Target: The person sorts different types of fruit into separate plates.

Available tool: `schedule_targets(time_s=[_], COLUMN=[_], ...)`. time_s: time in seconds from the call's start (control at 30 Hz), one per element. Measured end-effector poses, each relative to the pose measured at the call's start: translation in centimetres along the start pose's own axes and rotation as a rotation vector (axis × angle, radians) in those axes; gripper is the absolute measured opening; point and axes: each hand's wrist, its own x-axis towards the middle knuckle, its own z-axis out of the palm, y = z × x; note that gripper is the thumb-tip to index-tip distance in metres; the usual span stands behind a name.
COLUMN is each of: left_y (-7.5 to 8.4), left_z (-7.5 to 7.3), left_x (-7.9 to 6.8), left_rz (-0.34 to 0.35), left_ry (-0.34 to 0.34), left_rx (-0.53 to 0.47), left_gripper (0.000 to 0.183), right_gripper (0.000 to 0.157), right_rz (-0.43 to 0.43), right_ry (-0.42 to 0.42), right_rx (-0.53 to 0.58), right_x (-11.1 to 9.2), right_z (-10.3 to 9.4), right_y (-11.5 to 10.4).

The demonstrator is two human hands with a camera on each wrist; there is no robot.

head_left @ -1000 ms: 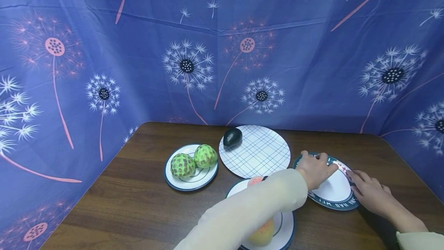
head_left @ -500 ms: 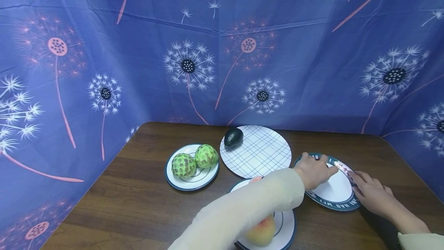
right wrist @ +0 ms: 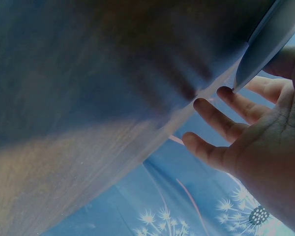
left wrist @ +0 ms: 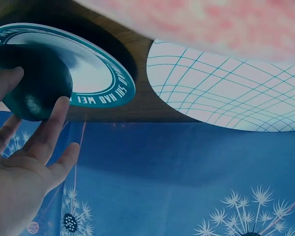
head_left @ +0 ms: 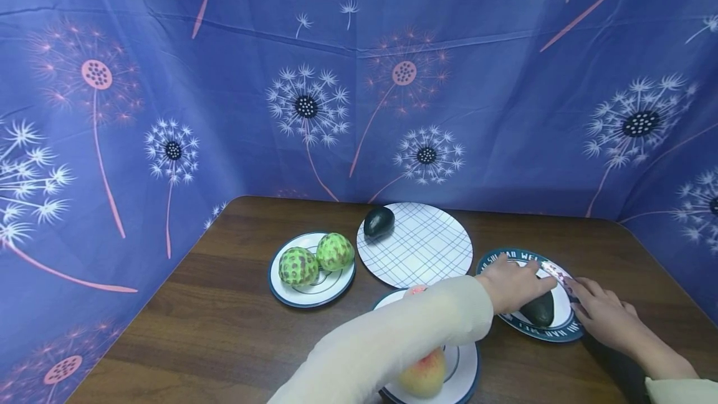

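A dark avocado lies on the white plate with a green lettered rim at the right of the table. My left hand is over it from the left, hiding part of the avocado. In the left wrist view, the thumb and a fingertip of that hand overlap the avocado, fingers spread rather than wrapped around it. My right hand is at the plate's right rim, its fingertips touching or very near it. From the right wrist, this hand has loosely extended fingers beside the plate edge.
Another avocado sits on a checked plate at the back. Two green bumpy fruits share a small plate on the left. My left sleeve crosses a plate holding a peach and another pinkish fruit.
The avocado under my left hand has come into view on the green-rimmed plate. That hand's fingers have loosened and moved slightly. My right hand stays at the rim.
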Motion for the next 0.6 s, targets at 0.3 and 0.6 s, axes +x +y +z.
schedule_targets(time_s=[0.3,0.6], left_y=[-0.3,-1.1], left_z=[0.1,0.3], left_x=[-0.1,-0.6], left_rz=[-0.016,-0.038], left_ry=[0.007,0.035], left_rx=[0.029,0.067], left_gripper=[0.074,0.061], right_gripper=[0.054,0.054], right_rz=[0.000,-0.019], right_ry=[-0.001,0.014], right_rx=[-0.006,-0.005], right_x=[0.1,0.0], right_z=[0.0,-0.1], right_y=[0.1,0.0])
